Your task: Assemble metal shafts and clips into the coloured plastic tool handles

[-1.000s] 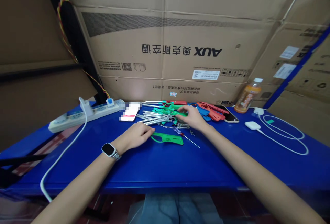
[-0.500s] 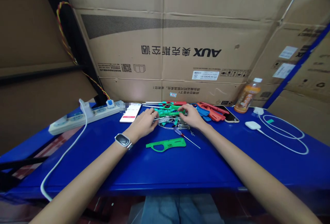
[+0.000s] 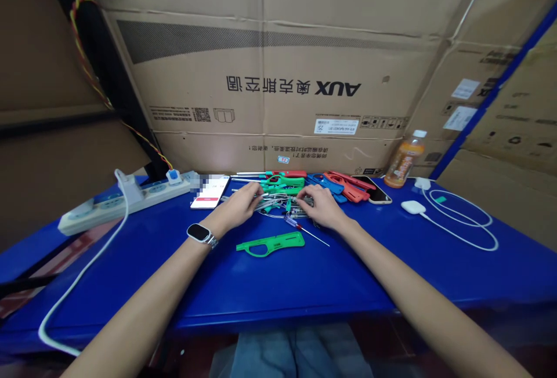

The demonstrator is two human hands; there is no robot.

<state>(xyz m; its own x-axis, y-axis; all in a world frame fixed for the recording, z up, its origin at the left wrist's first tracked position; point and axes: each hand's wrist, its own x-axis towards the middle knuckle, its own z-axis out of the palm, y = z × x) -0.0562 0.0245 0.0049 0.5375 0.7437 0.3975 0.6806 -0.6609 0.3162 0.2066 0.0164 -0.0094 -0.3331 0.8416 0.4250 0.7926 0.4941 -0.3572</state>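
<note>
My left hand [image 3: 238,207], with a watch [image 3: 200,233] on its wrist, rests at the left side of a pile of thin metal rods and small parts [image 3: 278,203]. Its thumb and fingers are curled together; whatever they grip is hidden. At the pile's right side, my right hand [image 3: 324,207] has its fingers bent in a pinch on something too small to name. Just behind the pile lie green lighter casings [image 3: 287,182]. A single green lighter casing half [image 3: 282,243] lies nearer me, beside a screwdriver [image 3: 292,224] with a clear purplish handle.
Red lighter casings [image 3: 354,191] and blue ones [image 3: 324,182] lie right of the pile, beside a phone [image 3: 380,193]. Another phone [image 3: 209,192] and a power strip [image 3: 152,193] are left. A drink bottle [image 3: 402,163] and white charger cable [image 3: 472,244] are right. Cardboard [image 3: 278,47] stands behind.
The view has turned slightly right. My right hand has drawn from the green casing down to the pile's right side, nearer me. My left hand stays at the pile's left side.
</note>
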